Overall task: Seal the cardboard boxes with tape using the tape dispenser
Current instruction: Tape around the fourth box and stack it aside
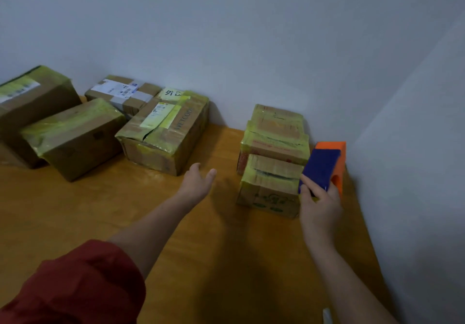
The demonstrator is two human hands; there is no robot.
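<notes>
Beside glossy taped cardboard boxes, right fingers around blocky blue dispenser, left fingers slack.

Head-worn view, forward and downward

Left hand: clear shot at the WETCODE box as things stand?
Probably yes. The left hand hovers open just in front of the near corner of the WETCODE box, with only bare wooden surface between them. The right hand, holding the tape dispenser, is off to the side.
</notes>
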